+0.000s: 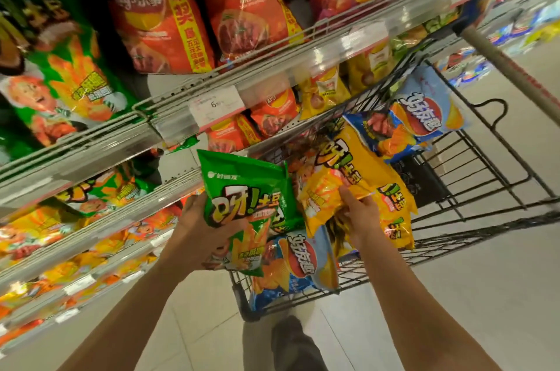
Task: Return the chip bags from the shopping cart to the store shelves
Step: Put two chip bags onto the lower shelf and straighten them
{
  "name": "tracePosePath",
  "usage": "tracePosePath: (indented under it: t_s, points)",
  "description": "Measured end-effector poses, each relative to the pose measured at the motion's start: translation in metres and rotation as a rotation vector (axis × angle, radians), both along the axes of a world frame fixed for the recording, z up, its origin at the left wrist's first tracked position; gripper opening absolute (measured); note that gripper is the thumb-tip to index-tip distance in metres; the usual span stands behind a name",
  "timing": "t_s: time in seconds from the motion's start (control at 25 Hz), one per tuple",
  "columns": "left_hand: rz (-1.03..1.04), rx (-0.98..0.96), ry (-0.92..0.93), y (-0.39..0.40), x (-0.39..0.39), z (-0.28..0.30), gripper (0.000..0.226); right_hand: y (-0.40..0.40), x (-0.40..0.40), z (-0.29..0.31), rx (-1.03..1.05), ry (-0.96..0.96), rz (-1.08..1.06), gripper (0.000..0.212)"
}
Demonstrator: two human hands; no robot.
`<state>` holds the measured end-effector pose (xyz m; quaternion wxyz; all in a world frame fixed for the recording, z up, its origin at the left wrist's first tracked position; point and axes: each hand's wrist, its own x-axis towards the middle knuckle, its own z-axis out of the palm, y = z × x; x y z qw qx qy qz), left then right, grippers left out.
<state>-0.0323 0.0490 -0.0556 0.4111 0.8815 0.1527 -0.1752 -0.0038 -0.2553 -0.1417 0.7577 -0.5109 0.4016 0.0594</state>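
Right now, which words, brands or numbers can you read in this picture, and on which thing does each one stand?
"Lay's 乐事": red bags on the upper shelf.
"好友趣": light blue bag in the cart, and another blue bag near the front.
"呀!土豆": green bag in the left hand.
"呀!": yellow bag that the right hand grips.
"6": shelf price tag; the rest is too small.
Other print is blurred.

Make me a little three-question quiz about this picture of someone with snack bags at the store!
1. True or false: the left hand holds a green chip bag.
2. What colour is the bag that the right hand has its grip on? A red, B yellow, C purple.
3. Fill in: the blue chip bags lie in the shopping ____.

Key: 1 true; 2 B, the yellow chip bag; 3 cart.
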Motion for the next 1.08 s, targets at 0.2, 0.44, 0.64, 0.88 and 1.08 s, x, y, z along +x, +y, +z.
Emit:
tracePosePath:
  t_s: [0.2,0.44,0.64,0.88,1.08]
  points:
    - [0.022,-0.175,-0.089,0.029,-0.041,0.028,0.052,-0.016,-0.066,0.053,-0.105,-0.072,0.099,0.019]
    - [0.004,-0.367,-0.234,0.098,-0.120,0.061,0.047,0.027,-0.135,0.128,-0.048,-0.277,0.217,0.007]
    - [0.129,-0.522,-0.184,0.167,-0.173,0.075,0.046,0.089,-0.164,0.157,0.020,-0.431,0.287,0.016]
    - [0.359,-0.595,-0.060,0.224,-0.207,0.053,0.062,0.133,-0.175,0.159,0.005,-0.409,0.395,0.031]
    - [0.485,-0.646,-0.057,0.231,-0.190,0.034,0.037,0.148,-0.155,0.149,0.017,-0.360,0.421,0.037]
